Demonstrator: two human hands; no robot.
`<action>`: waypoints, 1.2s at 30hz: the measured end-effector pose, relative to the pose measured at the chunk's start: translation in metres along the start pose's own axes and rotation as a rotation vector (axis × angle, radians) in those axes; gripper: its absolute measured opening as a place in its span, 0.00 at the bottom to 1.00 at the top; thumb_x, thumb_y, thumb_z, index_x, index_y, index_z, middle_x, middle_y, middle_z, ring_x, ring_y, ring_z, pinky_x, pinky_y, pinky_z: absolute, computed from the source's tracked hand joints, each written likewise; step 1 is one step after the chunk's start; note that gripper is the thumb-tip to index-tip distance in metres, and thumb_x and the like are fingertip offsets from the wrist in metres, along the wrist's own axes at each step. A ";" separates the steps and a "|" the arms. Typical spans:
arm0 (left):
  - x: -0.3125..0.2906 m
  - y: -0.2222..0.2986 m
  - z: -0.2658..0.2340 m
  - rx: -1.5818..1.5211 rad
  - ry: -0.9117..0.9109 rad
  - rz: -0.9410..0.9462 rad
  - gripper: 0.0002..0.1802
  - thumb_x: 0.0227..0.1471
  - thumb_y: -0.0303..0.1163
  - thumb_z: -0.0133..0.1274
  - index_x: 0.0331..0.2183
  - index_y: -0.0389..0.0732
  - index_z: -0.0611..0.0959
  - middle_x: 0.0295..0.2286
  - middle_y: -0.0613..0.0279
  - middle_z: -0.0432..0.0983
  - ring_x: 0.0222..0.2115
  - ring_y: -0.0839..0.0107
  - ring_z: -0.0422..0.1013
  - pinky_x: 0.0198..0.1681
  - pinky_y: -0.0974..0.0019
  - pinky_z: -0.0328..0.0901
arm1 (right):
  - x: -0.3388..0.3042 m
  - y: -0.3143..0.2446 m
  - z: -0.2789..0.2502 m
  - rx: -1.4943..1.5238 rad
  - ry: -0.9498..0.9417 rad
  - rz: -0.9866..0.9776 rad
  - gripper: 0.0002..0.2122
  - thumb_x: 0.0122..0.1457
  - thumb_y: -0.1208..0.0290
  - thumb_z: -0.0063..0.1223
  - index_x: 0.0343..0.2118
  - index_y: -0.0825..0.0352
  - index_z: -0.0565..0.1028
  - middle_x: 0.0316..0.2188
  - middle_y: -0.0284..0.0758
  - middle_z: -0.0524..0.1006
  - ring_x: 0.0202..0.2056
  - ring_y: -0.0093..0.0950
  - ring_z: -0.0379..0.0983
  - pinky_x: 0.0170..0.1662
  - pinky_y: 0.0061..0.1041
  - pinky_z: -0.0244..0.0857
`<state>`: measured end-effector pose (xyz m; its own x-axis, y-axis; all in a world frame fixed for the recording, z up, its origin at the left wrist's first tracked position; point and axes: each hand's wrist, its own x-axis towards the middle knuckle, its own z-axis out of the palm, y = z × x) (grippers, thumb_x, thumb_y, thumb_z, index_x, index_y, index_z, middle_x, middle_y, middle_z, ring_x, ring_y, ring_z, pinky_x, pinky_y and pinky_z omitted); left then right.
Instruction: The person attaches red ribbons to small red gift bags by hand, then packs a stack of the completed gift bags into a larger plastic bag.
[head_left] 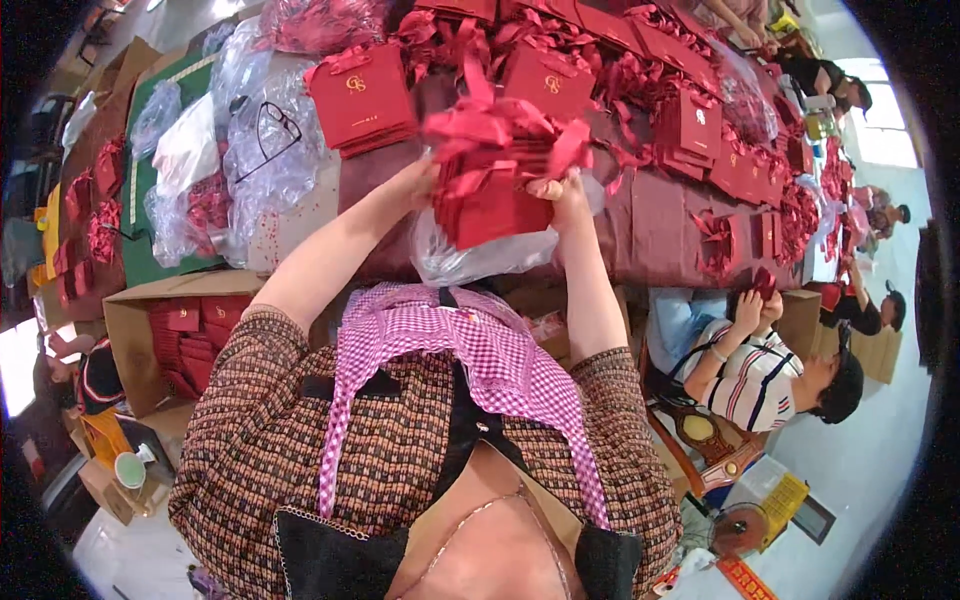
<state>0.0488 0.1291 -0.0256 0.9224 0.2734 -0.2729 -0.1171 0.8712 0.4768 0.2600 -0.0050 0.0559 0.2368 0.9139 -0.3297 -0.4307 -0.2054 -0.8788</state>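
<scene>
Between my two hands is a thick stack of red paper gift bags [495,205] with red ribbon trailing over its top, held above the near edge of the table. My left hand [428,185] grips the stack's left side. On the right side my right hand [562,195] has its fingers closed round the edge. The stack and ribbons are slightly blurred. Under the stack lies a clear plastic bag [480,258], partly hidden by it. Another pile of red gift bags [362,100] lies just beyond my left hand, and one more [550,80] sits behind the stack.
Many red bags with ribbons [735,170] cover the table [645,235] to the right. Crumpled plastic [265,150] with black-framed glasses [268,140] lies at left. A cardboard box [150,340] of red bags stands by my left arm. A person in a striped shirt [745,375] sits close on my right.
</scene>
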 end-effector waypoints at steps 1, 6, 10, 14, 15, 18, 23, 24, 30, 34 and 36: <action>-0.003 0.002 0.015 -0.018 -0.035 0.031 0.26 0.54 0.44 0.48 0.50 0.36 0.70 0.47 0.57 0.70 0.45 0.68 0.68 0.51 0.61 0.62 | -0.003 0.011 -0.021 0.028 -0.006 0.055 0.30 0.63 0.51 0.23 0.23 0.73 0.73 0.23 0.43 0.77 0.28 0.37 0.73 0.40 0.35 0.67; -0.014 0.007 0.032 -0.007 -0.029 0.075 0.24 0.54 0.45 0.49 0.46 0.37 0.73 0.42 0.59 0.73 0.41 0.70 0.70 0.46 0.63 0.65 | -0.005 0.035 -0.026 -0.300 -0.231 -0.026 0.06 0.53 0.81 0.48 0.33 0.71 0.75 0.27 0.35 0.78 0.34 0.27 0.75 0.37 0.26 0.70; -0.011 0.007 0.034 0.052 -0.014 0.050 0.23 0.54 0.46 0.49 0.44 0.38 0.75 0.39 0.61 0.74 0.38 0.70 0.71 0.44 0.65 0.67 | -0.024 -0.017 0.012 -0.113 -0.423 0.211 0.11 0.47 0.85 0.55 0.35 0.70 0.74 0.27 0.29 0.78 0.30 0.21 0.74 0.35 0.23 0.69; -0.005 0.007 0.036 0.119 -0.008 0.021 0.22 0.54 0.47 0.49 0.42 0.39 0.76 0.36 0.63 0.76 0.34 0.71 0.72 0.41 0.66 0.68 | -0.012 -0.009 0.006 -0.788 -0.466 0.199 0.19 0.42 0.76 0.64 0.39 0.70 0.73 0.31 0.33 0.78 0.35 0.23 0.73 0.41 0.26 0.66; -0.006 0.006 0.032 0.134 0.010 0.026 0.22 0.54 0.47 0.49 0.42 0.40 0.77 0.35 0.64 0.76 0.33 0.71 0.73 0.40 0.66 0.68 | -0.012 -0.017 0.018 -0.790 -0.481 0.201 0.19 0.42 0.76 0.64 0.39 0.70 0.73 0.31 0.33 0.78 0.35 0.23 0.73 0.41 0.26 0.66; -0.004 0.008 0.033 0.458 0.041 0.183 0.13 0.55 0.40 0.48 0.34 0.40 0.79 0.28 0.68 0.75 0.27 0.76 0.70 0.30 0.70 0.66 | -0.022 -0.046 0.043 -1.071 -0.402 0.326 0.25 0.38 0.69 0.67 0.43 0.68 0.72 0.35 0.35 0.77 0.38 0.26 0.72 0.46 0.29 0.63; -0.005 0.017 0.047 0.772 0.367 0.051 0.08 0.50 0.32 0.48 0.27 0.42 0.81 0.15 0.74 0.67 0.17 0.82 0.60 0.18 0.73 0.51 | -0.011 -0.037 0.023 -0.791 -0.350 0.518 0.22 0.40 0.69 0.64 0.41 0.67 0.74 0.35 0.32 0.77 0.37 0.28 0.72 0.44 0.28 0.64; -0.003 0.019 0.047 0.760 0.347 0.039 0.07 0.51 0.34 0.51 0.27 0.46 0.82 0.14 0.76 0.65 0.15 0.84 0.59 0.17 0.75 0.49 | -0.001 -0.020 0.001 -0.713 -0.314 0.597 0.24 0.40 0.69 0.65 0.44 0.67 0.73 0.37 0.33 0.77 0.38 0.28 0.72 0.45 0.28 0.64; -0.011 0.026 0.025 1.540 0.376 0.384 0.16 0.44 0.41 0.56 0.27 0.36 0.79 0.22 0.44 0.73 0.25 0.49 0.70 0.34 0.54 0.65 | 0.003 0.004 -0.042 -0.548 -0.193 0.338 0.31 0.42 0.66 0.66 0.51 0.68 0.67 0.45 0.36 0.72 0.44 0.28 0.68 0.51 0.26 0.58; -0.028 0.018 0.019 1.961 0.272 0.247 0.10 0.47 0.34 0.50 0.29 0.37 0.76 0.28 0.45 0.73 0.35 0.49 0.70 0.36 0.54 0.64 | 0.000 0.010 -0.046 -0.640 -0.122 0.231 0.31 0.42 0.64 0.66 0.50 0.67 0.68 0.45 0.34 0.72 0.46 0.29 0.67 0.52 0.26 0.57; -0.030 0.012 0.016 1.616 0.539 0.372 0.08 0.45 0.29 0.48 0.28 0.33 0.74 0.28 0.42 0.73 0.32 0.47 0.70 0.36 0.55 0.65 | -0.007 0.001 -0.035 -0.592 -0.093 0.324 0.31 0.42 0.65 0.66 0.51 0.67 0.68 0.45 0.34 0.72 0.46 0.29 0.67 0.53 0.26 0.57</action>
<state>0.0257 0.1246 0.0013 0.6791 0.7334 -0.0285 0.4877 -0.4219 0.7643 0.2884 -0.0240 0.0458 0.0885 0.7946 -0.6007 0.0884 -0.6069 -0.7898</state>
